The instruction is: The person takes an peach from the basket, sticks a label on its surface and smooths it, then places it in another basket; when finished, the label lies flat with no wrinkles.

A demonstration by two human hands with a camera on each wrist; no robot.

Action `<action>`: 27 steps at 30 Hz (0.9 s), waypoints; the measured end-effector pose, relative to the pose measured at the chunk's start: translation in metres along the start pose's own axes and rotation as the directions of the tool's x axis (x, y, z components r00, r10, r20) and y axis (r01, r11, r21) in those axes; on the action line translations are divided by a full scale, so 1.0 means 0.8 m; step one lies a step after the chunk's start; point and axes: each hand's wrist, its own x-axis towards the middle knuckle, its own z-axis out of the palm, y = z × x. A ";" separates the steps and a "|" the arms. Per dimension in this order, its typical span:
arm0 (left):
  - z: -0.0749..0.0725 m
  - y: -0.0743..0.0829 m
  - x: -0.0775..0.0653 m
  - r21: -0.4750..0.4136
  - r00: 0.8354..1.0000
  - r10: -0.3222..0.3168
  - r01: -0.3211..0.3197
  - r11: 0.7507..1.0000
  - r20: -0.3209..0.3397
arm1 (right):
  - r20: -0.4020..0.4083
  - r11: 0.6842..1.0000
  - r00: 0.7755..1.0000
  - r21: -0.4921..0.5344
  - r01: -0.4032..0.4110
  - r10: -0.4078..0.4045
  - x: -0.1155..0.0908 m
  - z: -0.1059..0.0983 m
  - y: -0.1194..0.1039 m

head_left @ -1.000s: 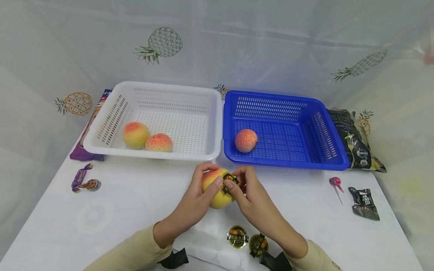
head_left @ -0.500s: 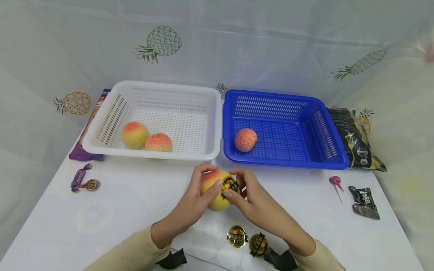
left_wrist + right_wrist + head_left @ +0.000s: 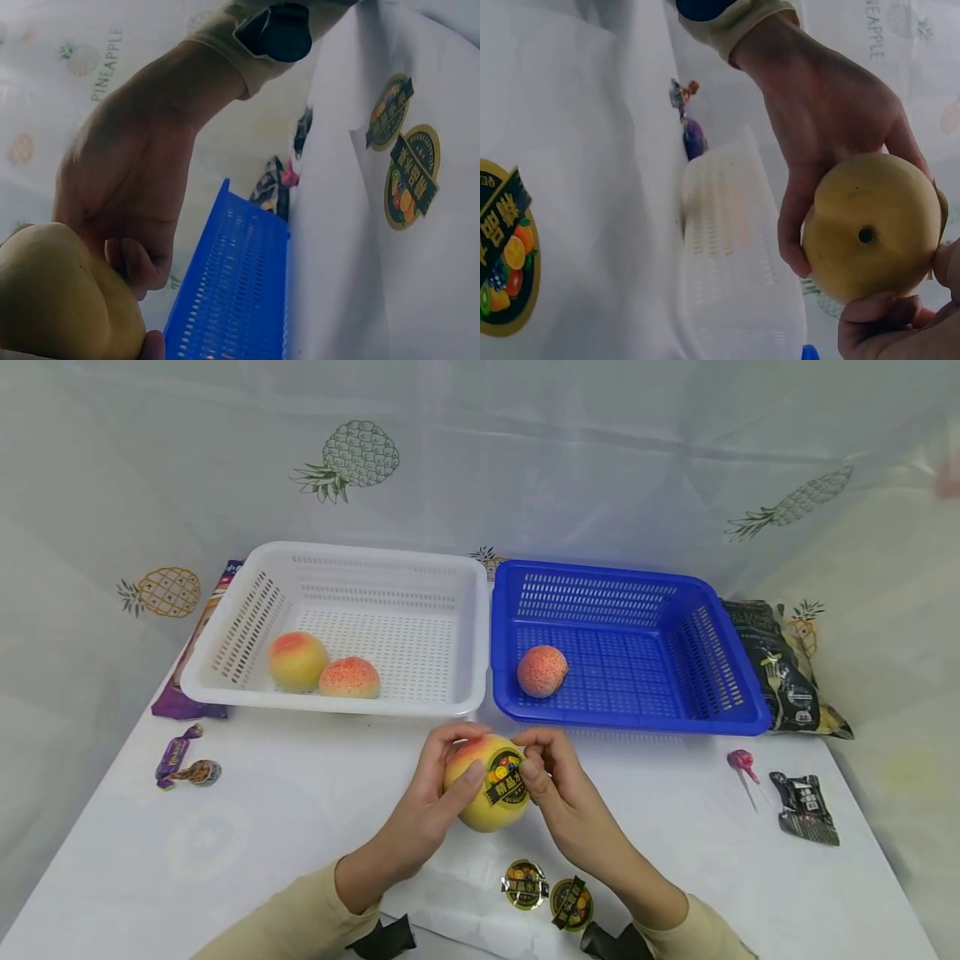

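across the white table (image 3: 285, 852), a white perforated plastic basket (image 3: 412, 647) sits between ten and eleven o'clock of my hands, a blue perforated plastic basket (image 3: 622, 668) between one and two. my left hand (image 3: 412, 814) grips a round yellow peach with a red blush (image 3: 480, 810). my right hand (image 3: 573, 814), fingers bent, is at its three o'clock; i cannot tell whether it pinches anything. the peach wears a round black-and-gold sticker (image 3: 507, 779); two loose round stickers (image 3: 525, 885) lie at five o'clock.
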 end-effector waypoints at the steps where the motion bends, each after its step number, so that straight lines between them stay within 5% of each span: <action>1: 0.000 0.000 -0.001 -0.005 1.000 0.005 -0.005 1.000 -0.001 | 0.005 1.000 1.000 -0.001 0.003 -0.003 0.000 0.001 0.000; 9: -0.003 -0.003 -0.004 0.024 1.000 -0.012 0.011 1.000 0.026 | 0.006 0.997 0.999 0.063 -0.040 0.040 -0.002 0.005 0.000; 13: -0.005 -0.003 -0.003 0.048 0.993 -0.103 0.100 0.994 0.058 | -0.025 0.998 0.998 0.029 -0.052 0.053 -0.002 0.005 0.002; 18: -0.009 -0.005 -0.003 0.145 0.960 -0.268 0.254 0.956 0.087 | -0.040 0.998 0.998 -0.010 -0.055 0.055 0.000 -0.006 -0.001; 21: -0.015 -0.006 -0.004 0.207 0.955 -0.280 0.256 0.944 0.094 | -0.136 0.993 0.991 -0.117 0.001 -0.017 0.003 -0.024 -0.002; 24: -0.024 0.000 -0.003 0.232 0.971 -0.221 0.196 0.953 0.090 | -0.332 0.943 0.939 -0.332 -0.025 -0.092 0.004 -0.054 0.000; 27: -0.035 0.009 0.000 0.228 0.979 -0.188 0.166 0.959 0.075 | -0.518 0.845 0.843 -0.509 -0.165 -0.148 0.005 -0.093 0.009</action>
